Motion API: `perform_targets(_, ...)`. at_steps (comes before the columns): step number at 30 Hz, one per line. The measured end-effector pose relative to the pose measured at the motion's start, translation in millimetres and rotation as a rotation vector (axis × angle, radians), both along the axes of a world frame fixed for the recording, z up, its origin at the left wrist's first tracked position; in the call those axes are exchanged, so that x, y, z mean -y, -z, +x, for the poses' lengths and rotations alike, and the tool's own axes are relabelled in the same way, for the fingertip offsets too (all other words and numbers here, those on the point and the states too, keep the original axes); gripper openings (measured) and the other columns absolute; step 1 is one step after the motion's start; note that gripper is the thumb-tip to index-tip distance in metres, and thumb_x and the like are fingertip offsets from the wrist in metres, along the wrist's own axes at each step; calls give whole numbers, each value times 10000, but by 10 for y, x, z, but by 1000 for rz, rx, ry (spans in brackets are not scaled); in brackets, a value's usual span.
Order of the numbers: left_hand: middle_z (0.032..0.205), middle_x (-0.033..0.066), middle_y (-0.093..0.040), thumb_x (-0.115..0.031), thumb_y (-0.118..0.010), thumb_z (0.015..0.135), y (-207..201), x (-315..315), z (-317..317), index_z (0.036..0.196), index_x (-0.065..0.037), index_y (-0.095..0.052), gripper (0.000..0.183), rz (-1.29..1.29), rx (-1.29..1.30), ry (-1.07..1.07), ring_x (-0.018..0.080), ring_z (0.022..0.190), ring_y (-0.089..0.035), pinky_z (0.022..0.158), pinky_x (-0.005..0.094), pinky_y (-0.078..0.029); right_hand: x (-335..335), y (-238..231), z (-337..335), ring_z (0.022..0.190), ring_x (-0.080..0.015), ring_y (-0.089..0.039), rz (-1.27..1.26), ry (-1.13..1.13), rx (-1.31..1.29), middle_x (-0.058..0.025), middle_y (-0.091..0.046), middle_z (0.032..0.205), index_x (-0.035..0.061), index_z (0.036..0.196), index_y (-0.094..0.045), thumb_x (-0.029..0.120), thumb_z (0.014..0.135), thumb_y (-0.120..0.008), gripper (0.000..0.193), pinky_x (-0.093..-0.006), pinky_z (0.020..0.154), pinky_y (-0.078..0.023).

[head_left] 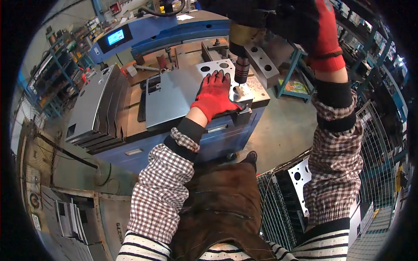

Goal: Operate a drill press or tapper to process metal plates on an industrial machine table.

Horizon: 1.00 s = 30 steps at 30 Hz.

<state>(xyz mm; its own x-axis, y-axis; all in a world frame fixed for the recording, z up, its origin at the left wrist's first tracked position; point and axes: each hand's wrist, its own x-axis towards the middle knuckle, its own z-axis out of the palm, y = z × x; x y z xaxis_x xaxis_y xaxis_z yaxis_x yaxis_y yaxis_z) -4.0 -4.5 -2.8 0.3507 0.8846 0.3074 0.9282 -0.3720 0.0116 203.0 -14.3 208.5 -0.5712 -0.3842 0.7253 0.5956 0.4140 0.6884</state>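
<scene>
Probably to steady it, the red-gloved left hand [214, 93] lies flat, clasping nothing, on the grey sheet-metal panel [172, 100] beneath, beside the dark cylindrical tool [241, 71]; the raised red-gloved right hand [324, 37] is at the black machine head [278, 19], its grip impossible to tell.

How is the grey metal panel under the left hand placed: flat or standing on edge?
Flat: the panel has its broad, holed face upward, with the left hand palm-down on it.
</scene>
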Motion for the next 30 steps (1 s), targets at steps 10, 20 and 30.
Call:
perform_targets(10,1377,222,-350,-653,-687,566,41,-47,-1,1306,34,-363,1060,51,51,40,343,1314,-291,1078,463,-204,285,96,-115,950,-163,-546,-674,-375,-260,-77,-584,1091,-27,1300,-409,75,759,-662,606,-285,834,-445)
perform_targets(20,1404,221,-311,-652,-664,595,-32,3,4,1350,22,-314,1071,-20,18,-4,339,1335,-248,1093,446,-174,313,154,-95,1053,-244,-531,-245,-4,-107,-151,-535,1178,-56,1311,-383,63,753,-665,636,-318,918,-415)
perform_targets(30,1398,223,-320,-644,-688,568,-30,-14,-11,1349,34,-294,1106,-26,1,-25,347,1327,-264,1086,450,-188,217,139,25,1218,-258,-437,-205,17,-38,-183,-438,1320,-57,1337,-348,5,806,-565,577,-313,1012,-345)
